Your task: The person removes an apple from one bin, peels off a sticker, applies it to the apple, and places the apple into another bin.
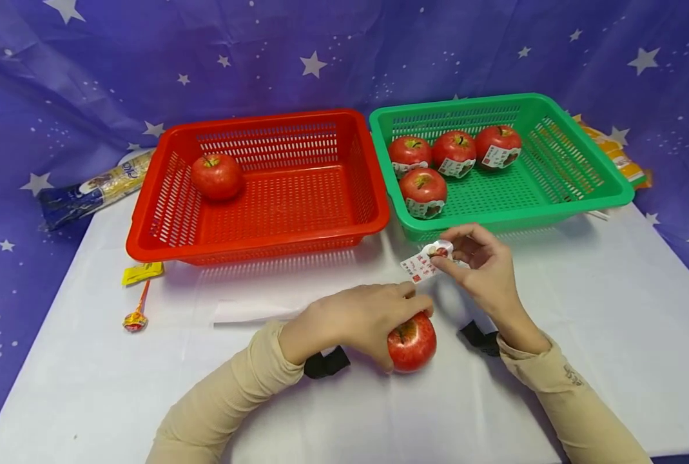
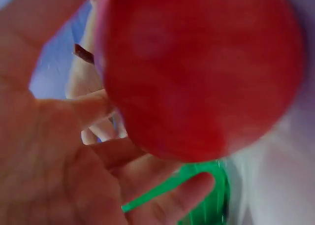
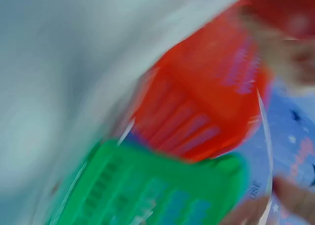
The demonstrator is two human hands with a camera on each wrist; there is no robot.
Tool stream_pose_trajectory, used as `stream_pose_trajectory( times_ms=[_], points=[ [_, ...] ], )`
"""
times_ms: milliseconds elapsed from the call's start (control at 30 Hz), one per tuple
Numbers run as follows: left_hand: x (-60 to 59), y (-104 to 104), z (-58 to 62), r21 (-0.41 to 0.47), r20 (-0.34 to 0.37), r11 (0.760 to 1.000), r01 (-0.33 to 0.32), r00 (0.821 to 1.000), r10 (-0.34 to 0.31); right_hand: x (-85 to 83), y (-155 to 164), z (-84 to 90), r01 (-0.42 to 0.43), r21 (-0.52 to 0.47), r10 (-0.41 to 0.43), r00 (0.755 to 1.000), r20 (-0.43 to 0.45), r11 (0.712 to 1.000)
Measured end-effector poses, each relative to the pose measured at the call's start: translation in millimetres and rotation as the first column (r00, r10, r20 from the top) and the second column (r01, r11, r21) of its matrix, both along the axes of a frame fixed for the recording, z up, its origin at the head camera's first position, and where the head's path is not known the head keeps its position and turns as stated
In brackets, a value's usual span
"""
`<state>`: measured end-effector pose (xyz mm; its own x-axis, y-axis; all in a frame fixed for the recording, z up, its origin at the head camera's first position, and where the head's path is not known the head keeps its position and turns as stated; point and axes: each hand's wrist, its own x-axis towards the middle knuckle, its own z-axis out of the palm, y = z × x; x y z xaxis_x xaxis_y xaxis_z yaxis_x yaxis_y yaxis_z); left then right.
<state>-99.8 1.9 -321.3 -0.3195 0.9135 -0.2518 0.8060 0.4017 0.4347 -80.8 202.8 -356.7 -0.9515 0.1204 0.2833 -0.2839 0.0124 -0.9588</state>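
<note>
My left hand [image 1: 373, 319] grips a bare red apple [image 1: 412, 341] that rests on the white tablecloth; in the left wrist view the apple [image 2: 197, 67] fills the frame against my palm [image 2: 49, 156]. My right hand [image 1: 483, 264] pinches a white printed label [image 1: 426, 261] just above and right of the apple, in front of the green basket [image 1: 559, 187]. That basket holds several red apples [image 1: 423, 192] with labels on them. The red basket [image 1: 298, 212] holds one bare apple [image 1: 216, 175]. The right wrist view is blurred and shows only the red basket [image 3: 206, 102] and the green basket [image 3: 147, 190].
A yellow-wrapped lollipop [image 1: 138, 296] lies left of the red basket. A blue and yellow packet [image 1: 97, 187] sits at the far left, an orange packet [image 1: 617, 154] behind the green basket. A strip of white paper [image 1: 251, 310] lies on the cloth near my left hand. A starry blue backdrop hangs behind.
</note>
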Motion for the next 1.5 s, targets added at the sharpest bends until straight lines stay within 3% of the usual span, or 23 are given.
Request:
stream_pose_trajectory(
  times_ms=[67, 133, 167, 233, 267, 367, 500, 600, 667, 733, 867, 1000, 1133, 1200, 1267, 1400, 1500],
  points=[
    [-12.8, -4, -3.1, 0.009, 0.093, 0.999, -0.047, 0.995, 0.046, 2.6, -1, 6.5, -0.049, -0.220, 0.052, 0.999, 0.005, 0.974],
    [-28.2, -10, -5.9, 0.008, 0.188, 0.996, -0.093, 0.978, 0.089, 5.5, -2, 11.8, -0.109, -0.405, 0.124, 0.992, 0.010, 0.908],
    [-36.1, -12, -7.9, 0.003, 0.232, 0.993, -0.117, 0.966, 0.113, 6.8, -3, 13.6, -0.139, -0.471, 0.164, 0.986, 0.014, 0.871],
    [-50.7, -16, -12.8, 0.000, 0.312, 0.989, -0.146, 0.940, 0.139, 9.2, -6, 15.0, -0.180, -0.530, 0.235, 0.971, 0.038, 0.829],
    [-57.1, -18, -16.0, 0.005, 0.350, 0.989, -0.148, 0.927, 0.137, 10.0, -8, 14.5, -0.190, -0.525, 0.257, 0.965, 0.057, 0.830],
    [-70.0, -20, -24.2, 0.029, 0.442, 0.989, -0.147, 0.889, 0.120, 11.8, -15, 10.3, -0.194, -0.452, 0.280, 0.951, 0.131, 0.871],
    [-75.9, -24, -30.5, 0.056, 0.531, 0.988, -0.143, 0.842, 0.092, 14.7, -22, 2.7, -0.180, -0.381, 0.282, 0.931, 0.233, 0.907],
    [-78.2, -28, -33.7, 0.075, 0.605, 0.986, -0.151, 0.793, 0.075, 17.3, -26, -0.9, -0.167, -0.370, 0.283, 0.916, 0.286, 0.914],
    [-80.1, -28, -36.3, 0.104, 0.642, 0.983, -0.149, 0.765, 0.048, 18.8, -29, -2.8, -0.145, -0.355, 0.259, 0.919, 0.299, 0.924],
    [-82.1, -29, -38.7, 0.131, 0.657, 0.980, -0.150, 0.753, 0.027, 19.9, -33, -4.3, -0.111, -0.328, 0.212, 0.933, 0.291, 0.938],
    [-85.1, -31, -42.5, 0.181, 0.668, 0.970, -0.161, 0.744, -0.001, 20.5, -40, -7.9, -0.035, -0.275, 0.109, 0.960, 0.259, 0.961],
    [-86.2, -33, -45.0, 0.228, 0.674, 0.957, -0.180, 0.739, -0.021, 20.0, -46, -11.9, 0.007, -0.266, 0.053, 0.974, 0.219, 0.964],
    [-83.9, -31, -46.0, 0.220, 0.680, 0.952, -0.211, 0.733, 0.006, 19.8, -46, -15.7, 0.035, -0.262, 0.016, 0.982, 0.190, 0.964],
    [-80.5, -29, -45.2, 0.200, 0.673, 0.952, -0.233, 0.738, 0.039, 20.4, -46, -17.4, 0.043, -0.248, 0.004, 0.983, 0.186, 0.968],
    [-75.5, -27, -43.8, 0.174, 0.637, 0.950, -0.259, 0.765, 0.092, 21.6, -46, -19.9, 0.051, -0.237, -0.008, 0.984, 0.178, 0.970],
    [-67.4, -21, -38.1, 0.145, 0.523, 0.951, -0.274, 0.837, 0.161, 21.6, -46, -23.7, 0.053, -0.235, -0.020, 0.990, 0.141, 0.970],
    [-68.7, -19, -35.3, 0.146, 0.488, 0.954, -0.262, 0.858, 0.161, 17.4, -44, -25.5, 0.038, -0.260, -0.008, 0.993, 0.116, 0.965]
  ],
)
